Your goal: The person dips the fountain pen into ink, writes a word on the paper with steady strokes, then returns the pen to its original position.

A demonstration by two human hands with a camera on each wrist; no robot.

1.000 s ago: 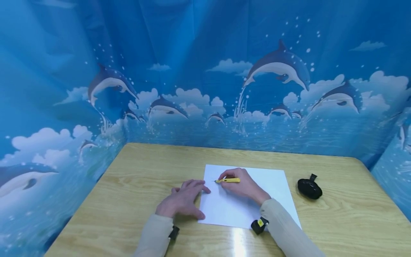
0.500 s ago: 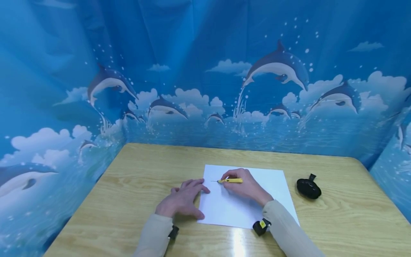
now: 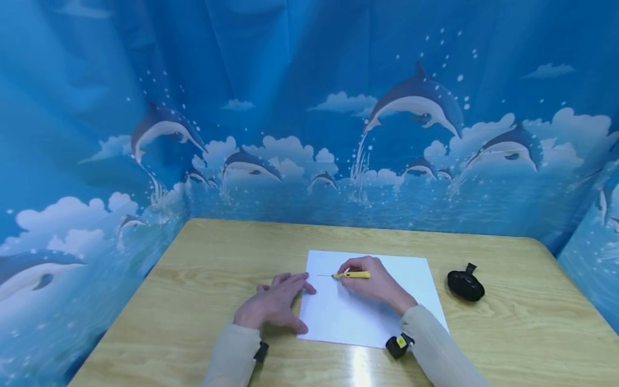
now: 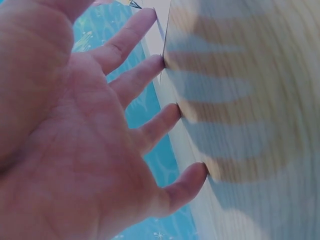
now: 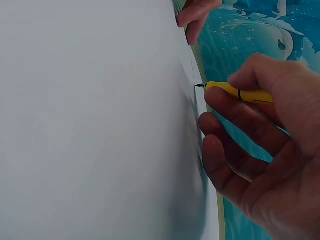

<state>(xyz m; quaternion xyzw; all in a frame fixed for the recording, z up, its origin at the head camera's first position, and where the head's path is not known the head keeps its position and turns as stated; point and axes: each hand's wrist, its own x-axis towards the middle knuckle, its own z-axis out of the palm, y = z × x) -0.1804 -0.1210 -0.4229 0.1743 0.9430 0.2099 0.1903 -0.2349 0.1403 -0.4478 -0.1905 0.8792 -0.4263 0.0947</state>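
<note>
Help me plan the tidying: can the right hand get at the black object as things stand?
Probably yes: the black object sits right of the paper, with nothing visible blocking the right hand. That hand pinches the pen, though, so it might need to put it down first.

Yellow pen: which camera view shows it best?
Right wrist view: the yellow pen is largest there, nib clear, though the right hand covers part. Head view shows it small; left wrist view, apparently just the nib end, at the top edge.
</note>
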